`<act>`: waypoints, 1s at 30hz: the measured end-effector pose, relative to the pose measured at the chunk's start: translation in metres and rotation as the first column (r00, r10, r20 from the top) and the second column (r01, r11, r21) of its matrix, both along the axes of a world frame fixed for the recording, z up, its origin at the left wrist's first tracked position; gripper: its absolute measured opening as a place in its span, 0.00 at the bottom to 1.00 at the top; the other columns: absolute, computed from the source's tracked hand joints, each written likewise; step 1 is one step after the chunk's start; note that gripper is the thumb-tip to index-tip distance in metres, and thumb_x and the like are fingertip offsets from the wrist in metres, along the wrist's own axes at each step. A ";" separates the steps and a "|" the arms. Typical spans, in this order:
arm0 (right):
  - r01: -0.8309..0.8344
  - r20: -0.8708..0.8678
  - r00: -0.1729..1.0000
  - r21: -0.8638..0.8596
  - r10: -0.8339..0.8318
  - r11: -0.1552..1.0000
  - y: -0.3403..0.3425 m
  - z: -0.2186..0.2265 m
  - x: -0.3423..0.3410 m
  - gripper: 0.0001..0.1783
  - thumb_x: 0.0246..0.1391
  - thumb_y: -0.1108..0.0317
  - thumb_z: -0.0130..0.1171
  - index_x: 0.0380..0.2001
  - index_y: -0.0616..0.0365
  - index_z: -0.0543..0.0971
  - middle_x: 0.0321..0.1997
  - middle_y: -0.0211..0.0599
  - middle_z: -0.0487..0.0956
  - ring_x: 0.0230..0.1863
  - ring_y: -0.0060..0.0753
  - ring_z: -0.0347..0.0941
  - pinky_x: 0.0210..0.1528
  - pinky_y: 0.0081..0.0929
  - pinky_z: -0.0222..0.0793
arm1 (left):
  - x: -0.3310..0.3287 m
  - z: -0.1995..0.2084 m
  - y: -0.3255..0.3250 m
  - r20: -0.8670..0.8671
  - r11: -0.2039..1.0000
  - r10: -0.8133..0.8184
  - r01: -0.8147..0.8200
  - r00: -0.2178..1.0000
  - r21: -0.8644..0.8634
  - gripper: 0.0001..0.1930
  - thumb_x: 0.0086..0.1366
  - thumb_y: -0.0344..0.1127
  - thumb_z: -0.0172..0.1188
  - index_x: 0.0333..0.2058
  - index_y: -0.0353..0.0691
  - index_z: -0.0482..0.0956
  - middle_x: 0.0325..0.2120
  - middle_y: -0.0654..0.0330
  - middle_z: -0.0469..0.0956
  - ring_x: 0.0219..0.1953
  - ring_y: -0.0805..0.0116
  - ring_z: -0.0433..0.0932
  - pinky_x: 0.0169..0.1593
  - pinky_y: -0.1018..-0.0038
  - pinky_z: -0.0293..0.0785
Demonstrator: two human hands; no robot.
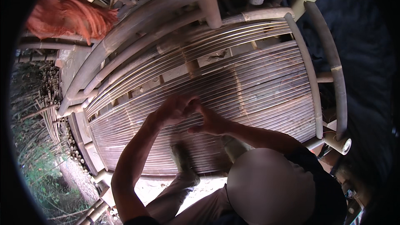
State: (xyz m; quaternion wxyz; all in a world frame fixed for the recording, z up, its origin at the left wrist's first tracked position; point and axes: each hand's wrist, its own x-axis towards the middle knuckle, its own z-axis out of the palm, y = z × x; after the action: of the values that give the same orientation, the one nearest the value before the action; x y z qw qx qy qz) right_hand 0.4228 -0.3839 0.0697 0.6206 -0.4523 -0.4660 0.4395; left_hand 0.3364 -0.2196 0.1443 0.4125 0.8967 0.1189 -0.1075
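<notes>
My left hand (177, 107) and my right hand (208, 121) meet in front of me, above a slatted bamboo bench (271, 87). The left fingers bend inward toward the right fingertips; shadow and blur hide how they are closed. On the right hand, the thumb stands apart from the fingers, which reach to the left hand. No object shows between the two hands. Thin bamboo strips form the bench seat, and thick round poles make its frame. Below the hands, my feet and lower legs (181, 156) show at the seat's near edge.
A thick bamboo backrest rail (166, 6) curves along the bench's far side, with a bamboo armrest (333, 64) at right. Dark sheeting (366, 79) hangs beyond it. Orange-red netting (73, 16) lies far left. Stacked bamboo poles (50, 79) and green plants (46, 168) stand at left.
</notes>
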 end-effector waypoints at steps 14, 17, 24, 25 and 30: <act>0.397 0.001 0.900 -0.416 -0.436 0.818 -0.211 0.063 0.317 0.33 0.51 0.53 0.69 0.54 0.61 0.72 0.33 0.23 0.73 0.24 0.08 0.59 0.23 0.09 0.54 | -0.113 0.092 0.080 -0.200 0.928 0.086 -0.005 0.976 0.374 0.09 0.60 0.37 0.67 0.36 0.44 0.78 0.27 0.62 0.82 0.31 0.68 0.83 0.37 0.71 0.78; 0.596 0.295 0.803 -0.444 -0.518 0.670 -0.283 0.079 0.353 0.33 0.51 0.54 0.68 0.55 0.60 0.71 0.36 0.24 0.74 0.28 0.10 0.60 0.26 0.11 0.55 | -0.112 0.046 0.070 -0.040 0.922 0.002 0.014 0.999 0.387 0.21 0.60 0.34 0.65 0.53 0.47 0.74 0.30 0.62 0.83 0.30 0.67 0.84 0.37 0.69 0.79; 0.968 0.949 0.225 -0.191 -0.221 0.165 -0.386 0.167 0.377 0.27 0.55 0.59 0.65 0.55 0.58 0.73 0.42 0.30 0.76 0.42 0.20 0.68 0.40 0.23 0.63 | -0.064 -0.083 0.078 0.151 0.948 0.214 -0.243 0.965 0.206 0.23 0.60 0.37 0.64 0.54 0.54 0.72 0.45 0.59 0.76 0.40 0.62 0.80 0.45 0.65 0.76; 0.971 0.965 0.187 -0.154 -0.183 0.184 -0.377 0.173 0.376 0.26 0.56 0.60 0.64 0.55 0.57 0.73 0.43 0.31 0.77 0.44 0.22 0.69 0.42 0.24 0.65 | -0.072 -0.101 0.082 0.194 0.947 0.216 -0.254 0.957 0.197 0.21 0.60 0.36 0.64 0.52 0.53 0.73 0.45 0.60 0.76 0.42 0.62 0.78 0.46 0.65 0.74; 0.846 0.920 0.338 -0.205 -0.198 0.492 -0.219 0.160 0.287 0.21 0.58 0.65 0.62 0.55 0.55 0.74 0.49 0.34 0.78 0.53 0.28 0.73 0.53 0.32 0.69 | -0.056 -0.092 0.077 0.247 0.786 -0.049 -0.115 0.968 0.608 0.09 0.61 0.37 0.61 0.41 0.49 0.77 0.42 0.65 0.75 0.47 0.66 0.73 0.52 0.66 0.65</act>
State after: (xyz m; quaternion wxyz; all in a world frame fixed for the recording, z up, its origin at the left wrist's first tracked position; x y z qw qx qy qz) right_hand 0.7102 -0.6025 0.2293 0.2394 -0.9191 -0.3061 0.0648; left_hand 0.2800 -0.1430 0.0521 0.1101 0.9861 0.1105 0.0582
